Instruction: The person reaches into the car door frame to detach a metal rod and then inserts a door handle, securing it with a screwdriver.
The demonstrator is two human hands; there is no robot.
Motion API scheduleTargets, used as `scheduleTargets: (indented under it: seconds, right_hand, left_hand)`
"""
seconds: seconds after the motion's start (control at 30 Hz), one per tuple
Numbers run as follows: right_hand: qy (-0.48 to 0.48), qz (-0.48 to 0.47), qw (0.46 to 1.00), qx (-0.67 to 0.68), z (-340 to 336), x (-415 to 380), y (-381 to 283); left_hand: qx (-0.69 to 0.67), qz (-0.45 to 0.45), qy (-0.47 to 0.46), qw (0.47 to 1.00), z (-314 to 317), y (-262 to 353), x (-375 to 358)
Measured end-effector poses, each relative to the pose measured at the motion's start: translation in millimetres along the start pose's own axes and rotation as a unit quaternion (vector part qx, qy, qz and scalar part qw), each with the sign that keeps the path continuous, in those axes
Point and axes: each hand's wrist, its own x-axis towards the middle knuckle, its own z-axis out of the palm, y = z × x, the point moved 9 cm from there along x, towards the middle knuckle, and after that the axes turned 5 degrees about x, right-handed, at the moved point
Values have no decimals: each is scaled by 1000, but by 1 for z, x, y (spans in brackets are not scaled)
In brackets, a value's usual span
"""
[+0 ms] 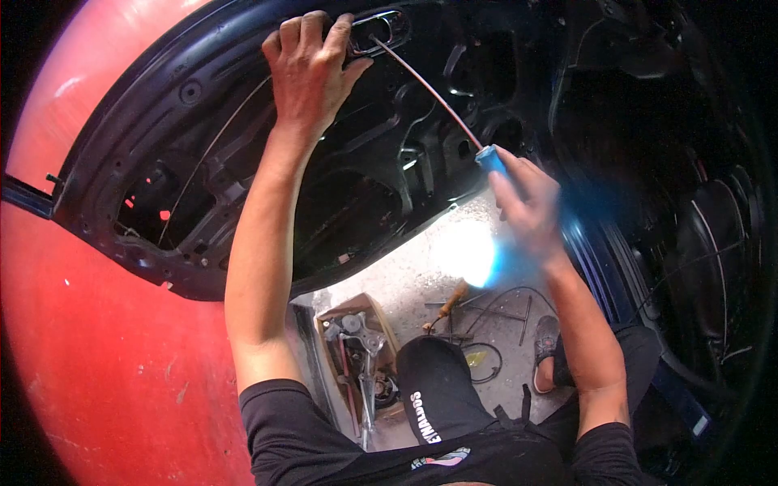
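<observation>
My right hand (528,198) is wrapped around the blue handle of a long screwdriver (429,89); the hand is slightly blurred. The screwdriver's thin shaft slants up and left, its tip inside the recess of the chrome-rimmed inner door handle (397,28). At the left end of that handle, my left hand (312,69) has its thumb and index finger on either side of the rim, while its other fingers bend against the door. The dark inner shell of the car door (235,162) is bare metal without a trim panel, with several openings.
A cardboard box (389,316) with metal mechanism parts stands on the floor below the door. Beside it lie a tool with a wooden handle (454,300), a T-shaped rod (525,318) and a cable. Red bodywork (121,348) is at left, the dark car interior (713,243) at right.
</observation>
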Motion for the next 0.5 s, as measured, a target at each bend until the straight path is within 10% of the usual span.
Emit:
scheduleTargets:
  seconds: [0.5]
  right_hand:
    - [1,-85,987,-135,-17,9,-49]
  left_hand:
    - [-1,-13,-11,1000,0,0,1]
